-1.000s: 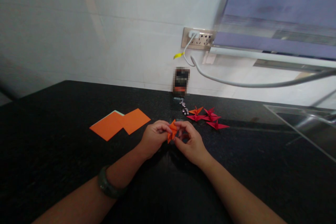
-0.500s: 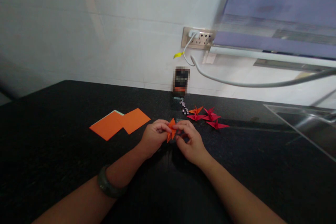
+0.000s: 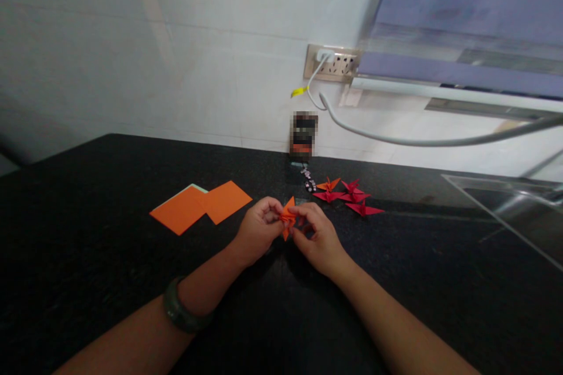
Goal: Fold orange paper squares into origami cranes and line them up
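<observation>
Between my hands is an orange origami crane (image 3: 288, 207), its pointed ends showing above and below my fingers. My left hand (image 3: 260, 227) pinches it from the left side. On the right, my right hand (image 3: 317, 237) has its fingertips closed on the other side of the paper. Part of the folded middle is hidden behind the fingers. Beyond my right hand lie several finished cranes, among them a red crane (image 3: 363, 210) and an orange crane (image 3: 328, 186). Left of my hands rest flat orange paper squares (image 3: 180, 211), overlapping, with a pale edge beneath.
A phone-like object (image 3: 303, 135), blurred, leans on the wall (image 3: 197, 70), with a beaded strap (image 3: 309, 179) before it. A sink (image 3: 519, 217) is set into the black counter (image 3: 109, 246) at right. A white cable (image 3: 396, 139) runs from the socket (image 3: 333, 63).
The folded orange paper has turned slightly between my fingers, and its points now spread up and down. My right thumb has shifted a little to the left. The other things have stayed put.
</observation>
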`<state>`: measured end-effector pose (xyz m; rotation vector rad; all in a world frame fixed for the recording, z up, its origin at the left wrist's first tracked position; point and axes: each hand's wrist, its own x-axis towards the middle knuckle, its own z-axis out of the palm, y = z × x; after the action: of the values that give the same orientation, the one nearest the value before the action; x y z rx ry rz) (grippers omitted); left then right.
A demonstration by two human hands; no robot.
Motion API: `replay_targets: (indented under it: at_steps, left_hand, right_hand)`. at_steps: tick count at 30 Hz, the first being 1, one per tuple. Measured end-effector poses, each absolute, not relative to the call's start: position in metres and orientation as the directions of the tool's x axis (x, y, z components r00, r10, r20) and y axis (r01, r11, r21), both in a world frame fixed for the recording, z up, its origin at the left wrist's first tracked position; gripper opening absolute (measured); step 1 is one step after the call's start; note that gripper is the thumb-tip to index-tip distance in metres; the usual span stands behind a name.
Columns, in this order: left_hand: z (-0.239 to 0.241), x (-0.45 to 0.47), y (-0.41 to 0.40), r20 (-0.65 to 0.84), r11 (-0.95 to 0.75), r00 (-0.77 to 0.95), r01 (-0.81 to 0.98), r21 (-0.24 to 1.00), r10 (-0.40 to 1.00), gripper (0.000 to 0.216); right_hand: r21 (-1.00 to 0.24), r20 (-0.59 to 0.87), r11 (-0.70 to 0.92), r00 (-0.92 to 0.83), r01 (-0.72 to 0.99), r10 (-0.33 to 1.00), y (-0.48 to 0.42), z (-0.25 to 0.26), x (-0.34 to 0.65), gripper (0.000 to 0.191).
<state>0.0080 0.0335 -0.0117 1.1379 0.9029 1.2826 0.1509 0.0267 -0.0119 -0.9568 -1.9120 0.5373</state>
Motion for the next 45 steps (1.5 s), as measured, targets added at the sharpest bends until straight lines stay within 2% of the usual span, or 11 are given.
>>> replay_targets:
  at_steps: [5, 11, 18, 21, 28, 40, 45]
  left_hand:
    - [-0.0117, 0.0065, 0.0347, 0.101, -0.071, 0.12, -0.235, 0.97, 0.988, 0.025]
    - [-0.0099, 0.007, 0.0334, 0.01, 0.044, 0.196, -0.269, 0.962, 0.98, 0.027]
    - [-0.0088, 0.0058, 0.0323, -0.04, 0.104, 0.246, -0.251, 0.962, 0.968, 0.029]
    - [-0.0093, 0.0046, 0.0328, -0.038, 0.089, 0.218, -0.232, 0.969, 0.975, 0.028]
    - [-0.0106, 0.0041, 0.0331, 0.016, 0.03, 0.198, -0.228, 0.973, 0.98, 0.028]
    - [-0.0154, 0.0056, 0.0352, 0.008, 0.01, 0.17, -0.11, 0.994, 0.985, 0.027]
    - [-0.0155, 0.0055, 0.0342, -0.004, 0.028, 0.202, -0.116, 0.993, 0.979, 0.03]
  right_hand:
    - [-0.7, 0.508, 0.573, -0.266, 0.426, 0.819, 0.0281, -0.0112, 0.1512, 0.026]
    - [-0.76, 0.477, 0.519, -0.205, 0.392, 0.854, 0.0312, -0.0133, 0.1519, 0.019]
    - [-0.817, 0.424, 0.458, -0.174, 0.349, 0.889, 0.0323, -0.0188, 0.1516, 0.024]
    - [-0.802, 0.435, 0.474, -0.188, 0.365, 0.881, 0.031, -0.0176, 0.1511, 0.027]
    - [-0.705, 0.468, 0.522, -0.238, 0.48, 0.851, 0.0276, -0.0097, 0.1503, 0.018]
    - [-0.727, 0.437, 0.49, -0.225, 0.481, 0.871, 0.0287, -0.0115, 0.1506, 0.011]
    - [-0.723, 0.456, 0.515, -0.242, 0.46, 0.856, 0.0283, -0.011, 0.1503, 0.009]
